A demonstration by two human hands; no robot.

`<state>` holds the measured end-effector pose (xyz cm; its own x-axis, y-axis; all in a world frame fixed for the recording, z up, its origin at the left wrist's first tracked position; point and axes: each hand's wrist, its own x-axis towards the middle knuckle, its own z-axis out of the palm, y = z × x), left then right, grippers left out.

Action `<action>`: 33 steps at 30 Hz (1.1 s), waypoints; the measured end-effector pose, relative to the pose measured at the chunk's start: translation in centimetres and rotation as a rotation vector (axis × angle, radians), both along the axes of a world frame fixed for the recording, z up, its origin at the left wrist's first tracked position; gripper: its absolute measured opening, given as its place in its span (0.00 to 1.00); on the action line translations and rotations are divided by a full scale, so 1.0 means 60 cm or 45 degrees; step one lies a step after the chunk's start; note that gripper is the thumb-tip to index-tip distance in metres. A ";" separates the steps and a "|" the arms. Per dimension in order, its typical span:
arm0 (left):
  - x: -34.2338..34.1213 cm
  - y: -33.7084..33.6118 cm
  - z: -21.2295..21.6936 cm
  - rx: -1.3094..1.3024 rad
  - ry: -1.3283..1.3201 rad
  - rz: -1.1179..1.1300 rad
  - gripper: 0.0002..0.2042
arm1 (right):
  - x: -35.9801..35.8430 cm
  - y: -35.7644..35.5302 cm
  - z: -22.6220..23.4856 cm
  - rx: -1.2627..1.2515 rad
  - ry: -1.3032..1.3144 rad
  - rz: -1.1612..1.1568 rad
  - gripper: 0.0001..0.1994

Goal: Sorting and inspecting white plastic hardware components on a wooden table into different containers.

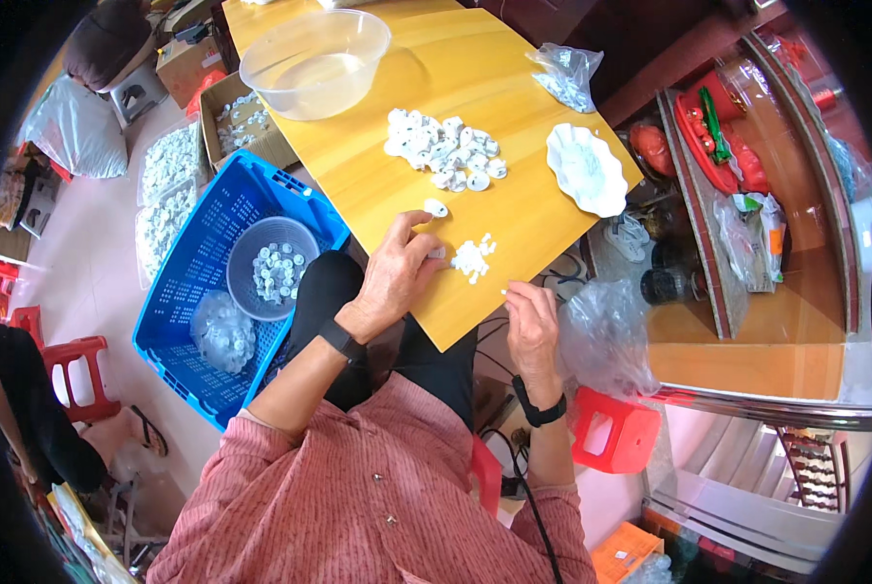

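Observation:
My left hand (395, 271) rests over the near part of the yellow table, its fingers curled around a small white plastic piece (438, 253). Right at its index fingertip lies a round white plastic part (437, 208). Over the table's right edge, my right hand (532, 326) pinches a tiny white piece (504, 292) between thumb and finger. Between the two hands is a little heap of tiny white pieces (471, 259). Farther back spreads a larger pile of round white parts (443, 148), several with dark centres.
On the table (358, 175) stand a clear plastic basin (270, 92), a scalloped white dish (584, 185) and a bag of white parts (564, 83). A blue crate (187, 263) at my left holds a grey bowl (246, 248) of parts. A red stool (619, 428) is at right.

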<state>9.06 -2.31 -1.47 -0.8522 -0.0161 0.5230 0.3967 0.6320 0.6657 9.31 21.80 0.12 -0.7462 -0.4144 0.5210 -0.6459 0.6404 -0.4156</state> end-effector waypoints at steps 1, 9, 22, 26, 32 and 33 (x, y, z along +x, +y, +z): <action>0.003 -0.001 -0.001 0.002 -0.003 0.002 0.10 | -0.002 0.004 -0.004 0.013 0.020 0.016 0.09; 0.052 -0.011 0.013 1.282 -0.619 -0.287 0.08 | 0.010 -0.005 0.005 -0.055 -0.040 -0.027 0.06; 0.093 -0.019 0.002 2.340 -0.790 -0.611 0.13 | 0.044 -0.136 0.092 -0.505 -0.543 0.117 0.06; 0.098 -0.018 0.006 2.301 -0.775 -0.577 0.12 | 0.044 -0.152 0.085 -0.423 -0.387 0.167 0.08; 0.103 -0.020 0.008 2.234 -0.775 -0.525 0.11 | 0.048 -0.170 0.083 -0.449 -0.427 0.119 0.11; 0.103 -0.022 0.006 2.237 -0.774 -0.524 0.11 | 0.048 -0.171 0.082 -0.435 -0.398 0.129 0.12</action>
<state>15.26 -3.63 -1.10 -0.9773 0.1020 -0.1860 -0.1766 -0.8769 0.4471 12.19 11.56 5.05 -0.8536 -0.3372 0.3970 -0.5084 0.3736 -0.7759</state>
